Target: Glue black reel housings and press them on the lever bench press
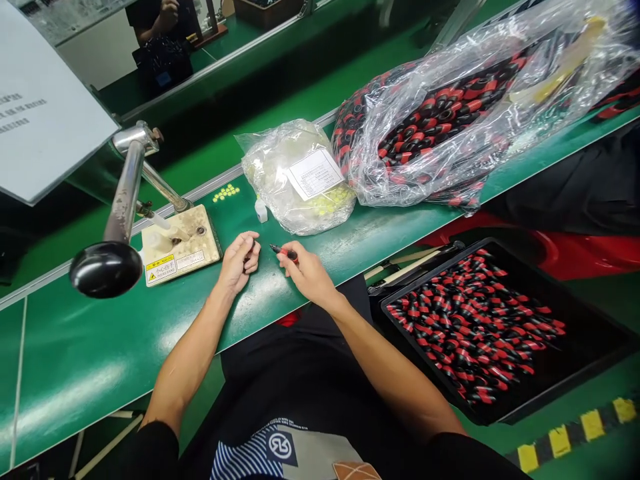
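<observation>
My right hand grips a small red-and-black handle-like part, its dark pointed end toward my left hand. Across a short gap, my left hand is closed with its fingers curled; a dark bit shows at the fingertips, too small to name. Left of it stands a lever press with a beige base and a black ball knob. Several small yellow pieces lie behind the base. A small white piece stands beside a clear bag of yellowish pieces with a paper label.
A large clear bag of red-and-black parts lies on the green bench at right. Below the bench edge, a black tray holds many similar parts. A paper sheet hangs upper left. Another person is across the bench.
</observation>
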### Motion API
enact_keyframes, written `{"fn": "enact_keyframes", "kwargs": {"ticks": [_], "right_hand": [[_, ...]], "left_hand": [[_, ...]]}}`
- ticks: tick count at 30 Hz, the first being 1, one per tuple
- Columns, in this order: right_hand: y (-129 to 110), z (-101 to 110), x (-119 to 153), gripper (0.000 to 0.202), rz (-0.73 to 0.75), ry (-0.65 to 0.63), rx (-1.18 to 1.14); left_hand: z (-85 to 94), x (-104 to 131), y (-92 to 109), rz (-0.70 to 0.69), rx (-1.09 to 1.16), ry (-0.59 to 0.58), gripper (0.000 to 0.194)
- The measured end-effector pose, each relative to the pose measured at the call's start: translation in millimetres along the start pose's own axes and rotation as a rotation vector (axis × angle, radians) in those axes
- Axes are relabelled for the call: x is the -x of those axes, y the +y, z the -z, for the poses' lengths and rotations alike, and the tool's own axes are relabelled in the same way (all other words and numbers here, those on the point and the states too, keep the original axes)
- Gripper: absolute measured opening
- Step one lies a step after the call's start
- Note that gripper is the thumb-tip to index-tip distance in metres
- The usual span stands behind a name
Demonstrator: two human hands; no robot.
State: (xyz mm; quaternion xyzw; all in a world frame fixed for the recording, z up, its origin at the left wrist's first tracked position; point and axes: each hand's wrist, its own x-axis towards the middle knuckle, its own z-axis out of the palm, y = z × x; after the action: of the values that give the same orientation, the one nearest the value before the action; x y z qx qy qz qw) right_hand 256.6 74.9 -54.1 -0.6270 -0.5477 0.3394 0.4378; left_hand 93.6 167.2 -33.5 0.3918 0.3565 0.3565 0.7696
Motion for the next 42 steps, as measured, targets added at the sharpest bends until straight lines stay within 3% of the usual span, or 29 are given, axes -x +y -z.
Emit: {"fn": "enact_keyframes", "kwargs": {"ticks": [4, 13, 19, 25, 32, 35, 37, 42], "right_hand": [[-5.1, 1.5, 5.9, 0.025, -0.006, -0.012, -0.208], [-5.3, -8.2, 7.3, 0.030, 0.048, 0.054, -0.082], [-5.0, -14.5, 8.9, 0.025, 0.084, 0.046, 0.083], [-7.0, -12.5, 9.4, 0.022, 0.084, 0.072, 0.087], [-10.6, -16.0, 12.7, 0.021, 0.092, 0.111, 0.126], [-14.0, -19.5, 13.3, 0.024, 0.054, 0.117, -0.072], [-15.6, -20.3, 11.6, 0.031, -0.035, 0.051, -0.376], [-14.2, -14.0, 4.3, 0.041, -0.319, -0.329, -1.166]], "left_hand": [[-1.7, 0.6, 0.7, 0.018, 0.009, -0.028, 0.042], [-1.3, 1.4, -1.4, 0.089, -0.065, -0.075, 0.040], [-3.7, 2.3, -3.3, 0.038, -0.125, -0.040, 0.040], [-2.8, 1.2, -5.0, -0.001, -0.137, -0.041, 0.035], [-1.1, 1.4, -8.7, -0.019, -0.183, -0.007, 0.046], [-2.7, 2.4, -11.0, -0.025, -0.187, -0.010, 0.050], [-3.9, 3.5, -11.7, -0.029, -0.192, -0.028, 0.052], [-3.9, 7.4, -8.9, -0.060, -0.258, -0.104, 0.050]]}}
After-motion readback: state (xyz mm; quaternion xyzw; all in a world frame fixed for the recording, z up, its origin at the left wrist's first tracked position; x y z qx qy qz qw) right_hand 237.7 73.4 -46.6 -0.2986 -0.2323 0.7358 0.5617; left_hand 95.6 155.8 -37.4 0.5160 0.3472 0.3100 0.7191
